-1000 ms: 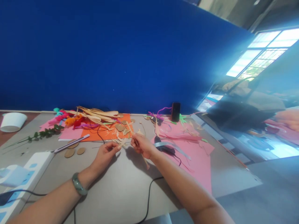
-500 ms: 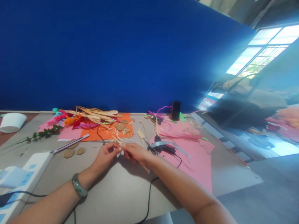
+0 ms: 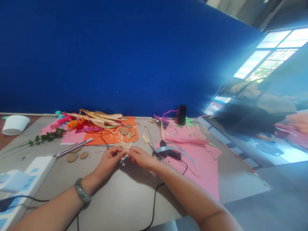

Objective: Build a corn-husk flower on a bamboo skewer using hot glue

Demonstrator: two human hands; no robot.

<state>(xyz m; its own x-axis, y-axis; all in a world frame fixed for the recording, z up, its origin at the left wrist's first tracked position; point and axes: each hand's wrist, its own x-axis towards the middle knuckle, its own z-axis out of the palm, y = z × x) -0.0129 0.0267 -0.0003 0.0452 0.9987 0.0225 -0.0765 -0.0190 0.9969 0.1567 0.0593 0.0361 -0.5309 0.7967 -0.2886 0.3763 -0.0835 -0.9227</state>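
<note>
My left hand point(image 3: 108, 160) and my right hand point(image 3: 141, 158) meet fingertip to fingertip over the grey table point(image 3: 125, 195). Both pinch thin tan straw strips point(image 3: 125, 148) between them, and a strip end pokes out below my right hand. My left wrist wears a green bangle point(image 3: 81, 190). Just beyond the hands lie loose straw scraps on an orange sheet point(image 3: 109, 137).
Colourful pipe cleaners point(image 3: 69, 123), a green sprig point(image 3: 45, 138), brown discs point(image 3: 77, 156) and a pen-like tool point(image 3: 73, 147) lie left. A white power strip point(image 3: 26, 178) sits at near left. Pink paper point(image 3: 199, 160), a black glue gun point(image 3: 169, 154) with cable and a black phone point(image 3: 181, 115) are right.
My right hand moved left and down to meet my left hand, bringing the straw strip with it; the fingertips now touch.
</note>
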